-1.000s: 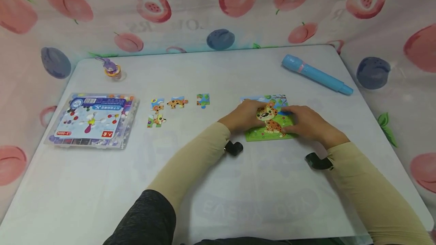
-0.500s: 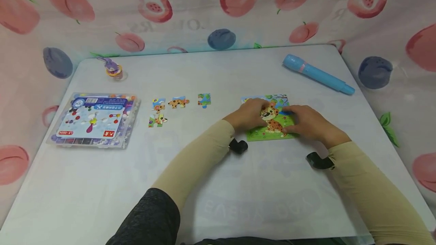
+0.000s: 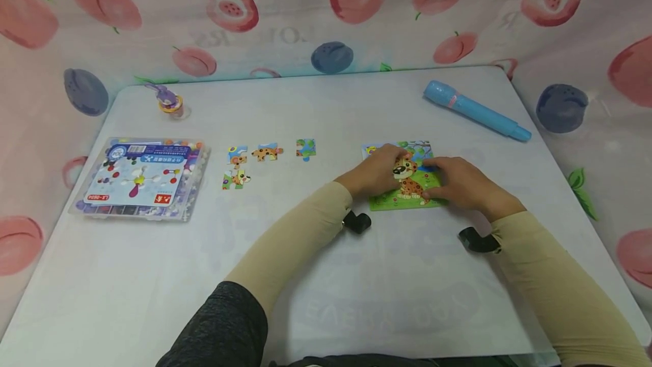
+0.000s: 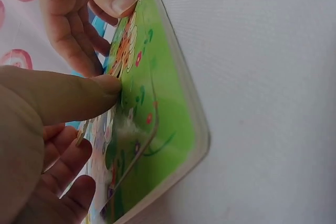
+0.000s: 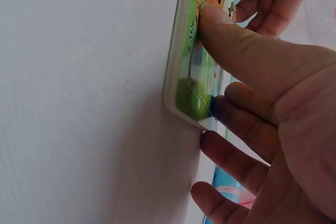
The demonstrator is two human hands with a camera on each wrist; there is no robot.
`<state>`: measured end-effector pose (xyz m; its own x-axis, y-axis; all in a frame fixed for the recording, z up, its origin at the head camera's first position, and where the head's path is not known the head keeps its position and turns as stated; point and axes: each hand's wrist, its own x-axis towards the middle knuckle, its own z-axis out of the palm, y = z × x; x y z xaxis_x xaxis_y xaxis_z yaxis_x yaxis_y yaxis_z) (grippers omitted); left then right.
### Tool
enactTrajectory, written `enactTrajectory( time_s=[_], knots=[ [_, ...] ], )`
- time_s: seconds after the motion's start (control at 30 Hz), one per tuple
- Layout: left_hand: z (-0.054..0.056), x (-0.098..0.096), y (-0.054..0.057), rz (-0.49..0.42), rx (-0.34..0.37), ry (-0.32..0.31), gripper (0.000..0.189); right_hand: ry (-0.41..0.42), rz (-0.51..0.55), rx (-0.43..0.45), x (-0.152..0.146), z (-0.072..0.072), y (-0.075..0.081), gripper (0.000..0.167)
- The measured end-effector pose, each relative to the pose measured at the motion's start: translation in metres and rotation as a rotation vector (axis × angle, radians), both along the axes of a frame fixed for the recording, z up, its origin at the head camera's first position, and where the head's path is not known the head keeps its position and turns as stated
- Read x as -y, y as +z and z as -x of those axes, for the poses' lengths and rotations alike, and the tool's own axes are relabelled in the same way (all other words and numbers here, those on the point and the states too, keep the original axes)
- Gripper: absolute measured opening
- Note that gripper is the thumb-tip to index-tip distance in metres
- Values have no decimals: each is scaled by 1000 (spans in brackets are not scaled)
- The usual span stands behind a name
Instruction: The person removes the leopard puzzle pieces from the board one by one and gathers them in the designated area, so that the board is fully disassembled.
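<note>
A jigsaw puzzle (image 3: 402, 203) with a spotted leopard on green grass lies in its thin tray, right of the table's middle. Over its left half my left hand (image 3: 374, 173) pinches a puzzle piece (image 4: 80, 136), whose thin edge shows between thumb and fingers in the left wrist view. That piece's picture is hidden. The thumb tip is right at the puzzle's surface. My right hand (image 3: 466, 186) rests at the right side, its thumb (image 5: 215, 14) on the puzzle and its other fingers loosely spread by the far edge.
Several loose puzzle pieces (image 3: 267, 152) lie left of the puzzle. Further left sits a clear box (image 3: 137, 177) of coloured parts, with a small purple rabbit figure (image 3: 165, 98) behind it. A blue tube (image 3: 476, 111) lies at the back right.
My left hand has shifted slightly to the right over the puzzle, uncovering a bit of its upper left corner. My right hand stays in place, and so do the loose pieces.
</note>
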<state>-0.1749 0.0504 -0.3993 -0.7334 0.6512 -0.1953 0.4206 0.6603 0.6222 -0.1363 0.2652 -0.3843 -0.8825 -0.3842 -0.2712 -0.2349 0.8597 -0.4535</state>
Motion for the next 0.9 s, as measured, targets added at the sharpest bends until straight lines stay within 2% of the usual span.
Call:
enactTrajectory(
  time_s=[0.23, 0.6, 0.9],
  knots=[
    [0, 1, -1, 16, -47, -12, 61, -5, 2, 9, 0, 0, -1, 76],
    [-1, 8, 1, -15, -12, 17, 59, -3, 4, 17, -1, 1, -2, 76],
    [0, 16, 5, 10, -29, 34, 54, -6, -5, 16, 0, 0, -1, 75]
  ],
)
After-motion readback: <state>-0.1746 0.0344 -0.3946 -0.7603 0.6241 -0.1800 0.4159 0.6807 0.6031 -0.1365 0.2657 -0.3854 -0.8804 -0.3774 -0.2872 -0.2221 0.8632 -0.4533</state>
